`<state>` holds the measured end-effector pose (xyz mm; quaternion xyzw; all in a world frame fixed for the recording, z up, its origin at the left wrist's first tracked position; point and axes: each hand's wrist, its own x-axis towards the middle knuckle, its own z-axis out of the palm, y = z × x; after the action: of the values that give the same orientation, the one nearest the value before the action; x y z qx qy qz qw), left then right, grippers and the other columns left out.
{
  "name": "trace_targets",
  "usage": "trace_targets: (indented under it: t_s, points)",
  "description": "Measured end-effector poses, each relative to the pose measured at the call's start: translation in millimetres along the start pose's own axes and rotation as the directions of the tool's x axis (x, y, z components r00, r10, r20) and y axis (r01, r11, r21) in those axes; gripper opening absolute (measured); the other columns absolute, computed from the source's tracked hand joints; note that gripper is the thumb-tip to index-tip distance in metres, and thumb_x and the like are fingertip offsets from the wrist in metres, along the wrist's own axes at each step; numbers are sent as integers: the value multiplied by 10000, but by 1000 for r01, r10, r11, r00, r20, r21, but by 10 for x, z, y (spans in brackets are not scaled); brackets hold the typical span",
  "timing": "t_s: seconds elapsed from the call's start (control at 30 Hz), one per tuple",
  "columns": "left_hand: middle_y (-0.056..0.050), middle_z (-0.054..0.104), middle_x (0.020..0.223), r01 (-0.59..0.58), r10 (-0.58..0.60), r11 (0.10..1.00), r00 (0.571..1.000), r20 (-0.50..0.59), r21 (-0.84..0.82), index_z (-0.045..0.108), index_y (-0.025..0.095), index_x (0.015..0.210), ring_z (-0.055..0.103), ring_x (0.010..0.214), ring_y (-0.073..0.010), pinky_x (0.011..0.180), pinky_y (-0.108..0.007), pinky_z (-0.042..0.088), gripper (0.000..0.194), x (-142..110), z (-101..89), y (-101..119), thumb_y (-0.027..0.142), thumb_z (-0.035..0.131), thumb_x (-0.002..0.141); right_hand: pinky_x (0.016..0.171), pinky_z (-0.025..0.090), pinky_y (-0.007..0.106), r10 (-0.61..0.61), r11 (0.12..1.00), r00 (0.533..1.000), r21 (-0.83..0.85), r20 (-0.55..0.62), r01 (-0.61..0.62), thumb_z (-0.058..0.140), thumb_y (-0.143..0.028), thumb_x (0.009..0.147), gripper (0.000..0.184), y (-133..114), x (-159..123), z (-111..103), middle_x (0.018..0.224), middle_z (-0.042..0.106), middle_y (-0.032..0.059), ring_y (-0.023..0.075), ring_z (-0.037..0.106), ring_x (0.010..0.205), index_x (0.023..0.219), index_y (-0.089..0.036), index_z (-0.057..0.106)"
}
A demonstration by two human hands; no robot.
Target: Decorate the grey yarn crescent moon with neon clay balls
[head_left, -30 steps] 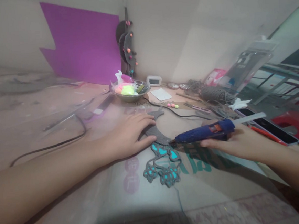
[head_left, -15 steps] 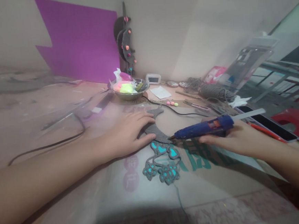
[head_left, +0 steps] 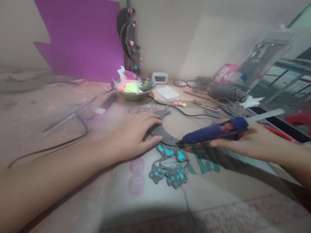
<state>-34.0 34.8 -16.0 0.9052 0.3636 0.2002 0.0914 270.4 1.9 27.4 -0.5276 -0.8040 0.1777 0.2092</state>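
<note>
Left hand (head_left: 139, 135) flat on crescent (head_left: 165, 135), long axis toward counter's (head_left: 99, 89) far edge. Right hand (head_left: 245, 143) holds glue gun (head_left: 207, 133) at near tip

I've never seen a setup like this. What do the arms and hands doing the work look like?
They are a person's own, with no machinery. The left hand and right hand are gloveless. The left forearm and right forearm show no sleeve, watch or bracelet. No ring shows, though some right fingers are hidden.
</note>
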Motion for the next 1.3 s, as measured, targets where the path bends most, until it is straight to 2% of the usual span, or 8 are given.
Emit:
trace_targets:
  t_s: [0.23,0.5,0.63,0.77,0.87,0.97,1.13,1.3]
  points:
    - [-121,584,1382,-6,5,1000,1000,-10,-5,579,188,1276,513,1300,-285,1100,-476,400,440,-2,4,-5,470,495,949,640,616,415,25,999,999,-34,-43,-26,655,-736,666,486,-44,27,14,645,724,16,265,684,603,767,-281,794]
    - [-124,578,1390,4,-4,1000,1000,-5,-2,581,176,1282,514,1301,-293,1100,-475,400,458,-2,-2,5,474,500,943,653,615,389,120,990,990,69,68,-124,713,-596,659,330,-84,58,-84,723,746,19,279,706,686,714,-273,753]
    - [-122,576,1395,8,-8,1000,1000,4,-3,579,178,1288,505,1310,-294,1103,-480,394,457,-6,-8,4,470,498,945,643,589,379,185,978,974,74,134,-196,701,-604,672,357,-34,91,-149,632,699,22,258,682,645,631,-250,715]
    - [-117,577,1396,6,-6,1000,1000,2,-11,575,190,1287,507,1305,-298,1093,-490,397,448,-13,-5,-4,470,501,946,590,509,306,26,958,966,268,257,-97,628,-657,781,477,57,105,-192,656,702,53,191,620,613,648,-206,711]
    - [-113,576,1397,-4,4,1000,1000,-3,-24,575,194,1283,507,1303,-291,1092,-480,399,441,-16,3,-7,473,499,950,467,411,284,-33,853,989,520,144,-48,601,-700,791,516,115,99,-236,662,694,66,154,510,510,713,-201,709]
    - [-111,579,1393,-5,4,999,1000,-18,-33,574,188,1285,507,1303,-285,1094,-469,399,436,-12,10,-4,459,506,950,433,377,295,79,798,997,600,-8,-59,670,-673,745,458,174,109,-344,712,704,75,163,488,504,773,-219,719]
    - [-114,590,1374,20,-21,999,1000,-7,-32,585,183,1282,526,1277,-292,1075,-473,416,442,-1,5,16,458,512,943,537,461,312,187,728,966,685,-176,-16,821,-584,632,397,234,270,-598,820,702,61,190,571,642,838,-255,743]
    - [-115,575,1395,38,-37,999,999,7,-24,590,185,1275,506,1304,-299,1094,-486,398,439,-4,-2,31,454,524,934,669,509,321,115,694,948,706,-298,138,844,-589,616,402,153,647,-797,816,664,18,159,576,673,807,-263,709]
